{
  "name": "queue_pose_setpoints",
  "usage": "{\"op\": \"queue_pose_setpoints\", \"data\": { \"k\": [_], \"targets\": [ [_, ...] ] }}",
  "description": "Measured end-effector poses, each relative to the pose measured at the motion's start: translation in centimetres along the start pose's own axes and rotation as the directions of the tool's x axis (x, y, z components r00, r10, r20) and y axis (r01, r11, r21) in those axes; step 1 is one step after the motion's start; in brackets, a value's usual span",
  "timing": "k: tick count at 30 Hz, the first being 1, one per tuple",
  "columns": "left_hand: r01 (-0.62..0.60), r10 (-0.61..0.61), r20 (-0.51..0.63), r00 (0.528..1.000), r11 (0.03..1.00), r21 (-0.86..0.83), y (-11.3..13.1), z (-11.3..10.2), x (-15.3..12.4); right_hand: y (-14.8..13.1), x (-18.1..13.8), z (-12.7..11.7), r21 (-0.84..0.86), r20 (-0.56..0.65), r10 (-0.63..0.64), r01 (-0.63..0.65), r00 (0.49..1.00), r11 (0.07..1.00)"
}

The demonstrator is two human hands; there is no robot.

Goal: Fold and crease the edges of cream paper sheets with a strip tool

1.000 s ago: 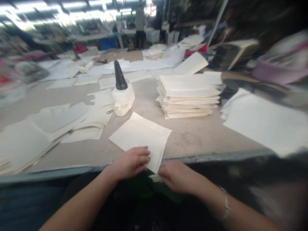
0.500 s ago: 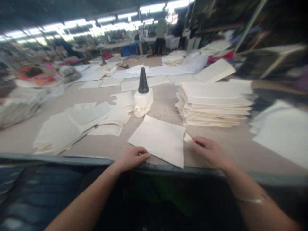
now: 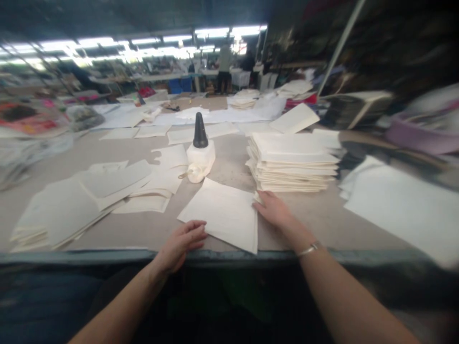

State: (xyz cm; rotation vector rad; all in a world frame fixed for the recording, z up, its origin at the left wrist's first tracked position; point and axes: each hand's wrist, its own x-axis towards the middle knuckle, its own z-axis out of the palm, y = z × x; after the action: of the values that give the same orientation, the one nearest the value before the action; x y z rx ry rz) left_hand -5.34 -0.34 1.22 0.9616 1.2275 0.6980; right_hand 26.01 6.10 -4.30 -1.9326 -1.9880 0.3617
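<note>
Cream sheet (image 3: 222, 212) lies flat on the table (image 3: 143, 229) at the near edge, turned askew. Left hand (image 3: 182, 239) rests loosely curled on its near left corner, gripping nothing, likely pinning it. Right hand (image 3: 276, 215) lies flat and spread along the right edge, fingertips at the far corner (a small scrap there, too blurred to tell). Glue bottle (image 3: 200, 153) stands just behind the sheet, within reach. Stack of sheets (image 3: 294, 162) sits beside the right hand.
</note>
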Motion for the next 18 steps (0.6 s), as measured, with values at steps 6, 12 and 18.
{"op": "queue_pose_setpoints", "data": {
  "k": [6, 12, 18],
  "targets": [
    [-0.164, 0.107, -0.249, 0.963, 0.962, -0.219, -0.2, -0.1, 1.2, -0.9, -0.8, -1.7, 0.124, 0.093, 0.087, -0.098, 0.992, 0.987],
    [-0.141, 0.062, -0.247, 0.967, 0.938, -0.318, -0.1, -0.6, 2.5, -1.9, -1.9, -2.4, 0.109, 0.155, 0.106, -0.123, 0.982, 0.986],
    [-0.132, 0.112, -0.245, 0.963, 0.989, -0.068, -1.3, -0.5, 3.9, -2.7, -2.3, -2.3, 0.091, 0.253, 0.012, -0.037, 0.967, 0.995]
  ]
}}
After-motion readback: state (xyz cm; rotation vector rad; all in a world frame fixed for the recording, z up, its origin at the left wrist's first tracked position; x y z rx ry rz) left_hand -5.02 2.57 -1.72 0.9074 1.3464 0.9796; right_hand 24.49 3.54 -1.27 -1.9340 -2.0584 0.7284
